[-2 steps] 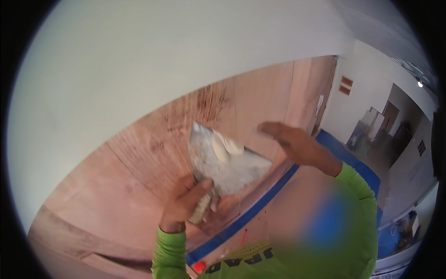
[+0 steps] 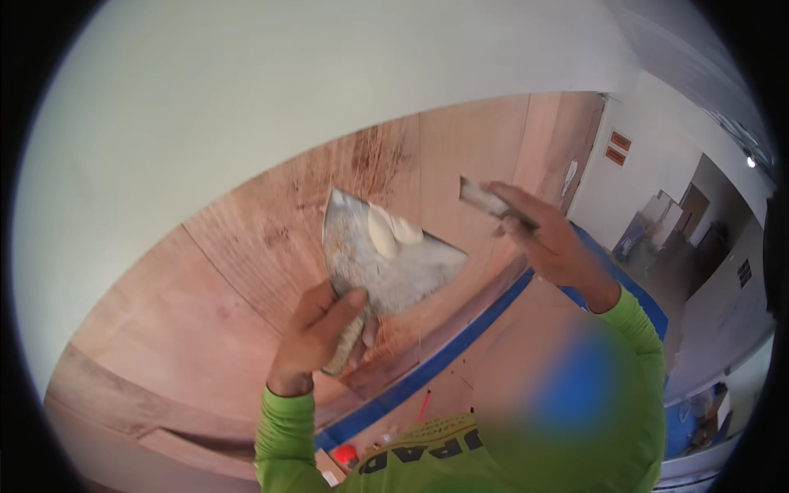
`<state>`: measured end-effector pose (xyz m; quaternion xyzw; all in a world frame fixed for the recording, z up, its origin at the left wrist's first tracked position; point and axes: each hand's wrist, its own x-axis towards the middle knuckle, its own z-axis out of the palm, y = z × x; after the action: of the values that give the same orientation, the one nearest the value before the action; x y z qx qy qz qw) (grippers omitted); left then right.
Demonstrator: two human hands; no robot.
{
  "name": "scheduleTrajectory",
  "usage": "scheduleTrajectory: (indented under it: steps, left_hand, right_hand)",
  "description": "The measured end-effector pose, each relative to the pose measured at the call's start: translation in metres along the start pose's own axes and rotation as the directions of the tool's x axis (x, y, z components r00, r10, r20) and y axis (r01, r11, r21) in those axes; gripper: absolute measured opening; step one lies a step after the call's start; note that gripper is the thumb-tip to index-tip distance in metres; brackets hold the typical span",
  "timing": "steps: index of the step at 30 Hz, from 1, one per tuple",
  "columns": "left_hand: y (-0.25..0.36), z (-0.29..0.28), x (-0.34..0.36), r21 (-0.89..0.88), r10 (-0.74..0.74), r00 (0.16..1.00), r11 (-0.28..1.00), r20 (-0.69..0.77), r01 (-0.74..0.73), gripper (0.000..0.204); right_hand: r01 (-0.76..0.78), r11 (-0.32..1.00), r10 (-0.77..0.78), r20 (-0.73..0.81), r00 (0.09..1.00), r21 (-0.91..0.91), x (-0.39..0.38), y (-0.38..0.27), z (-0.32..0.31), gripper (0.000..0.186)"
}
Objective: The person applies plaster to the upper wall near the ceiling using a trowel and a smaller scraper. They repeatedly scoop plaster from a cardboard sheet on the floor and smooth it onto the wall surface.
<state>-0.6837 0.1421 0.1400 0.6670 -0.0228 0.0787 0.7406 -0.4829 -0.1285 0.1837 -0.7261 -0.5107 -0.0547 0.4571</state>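
My left hand [image 2: 312, 333] is wrapped round the pale, rough handle of a broad metal putty knife [image 2: 382, 283]. Its blade flares out flat away from the fist, smeared with grey-white residue. Two thick dollops of cream-coloured putty [image 2: 385, 234] lie near the blade's far edge. To the right and apart from that blade, my right hand [image 2: 546, 234] closes on a smaller, narrow scraper [image 2: 483, 197], its end pointing left. Part of the scraper is hidden by the fingers.
A wood-panelled surface [image 2: 205, 320] with brown stains and seams spans the middle, bordered by a smooth pale wall [image 2: 246, 90]. Blue tape or sheeting [image 2: 427, 376] runs along its near side. At the right are leaning boards [image 2: 649, 218] and a doorway.
My right hand has turned and shifted slightly right, bringing its scraper plainly into sight. My left hand has moved a little up and left with the loaded putty knife.
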Motion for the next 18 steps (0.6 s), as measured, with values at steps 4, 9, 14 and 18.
scheduleTrajectory:
  steps: [4, 9, 14, 18]
  left_hand:
    - [0.004, -0.008, 0.011, 0.200, 0.037, 0.999, 0.979, -0.030, -0.030, 0.026]
    - [0.008, -0.006, 0.009, 0.323, 0.028, 0.998, 0.946, -0.050, -0.011, 0.029]
    - [0.001, -0.004, 0.000, 0.369, 0.091, 0.992, 0.928, -0.085, -0.053, 0.028]
    - [-0.005, -0.015, -0.010, 0.224, 0.162, 0.953, 0.969, -0.257, -0.104, 0.022]
  right_hand:
    - [0.552, 0.654, -0.491, 0.266, 0.830, -0.517, 0.005, -0.024, 0.001, 0.048]
    - [0.623, 0.412, -0.529, 0.382, 0.758, -0.665, 0.016, -0.041, 0.015, 0.043]
    - [0.630, 0.336, -0.478, 0.450, 0.754, -0.700, 0.015, -0.035, 0.033, 0.043]
    - [0.627, 0.367, -0.266, 0.568, 0.779, -0.687, 0.018, -0.047, 0.015, 0.051]
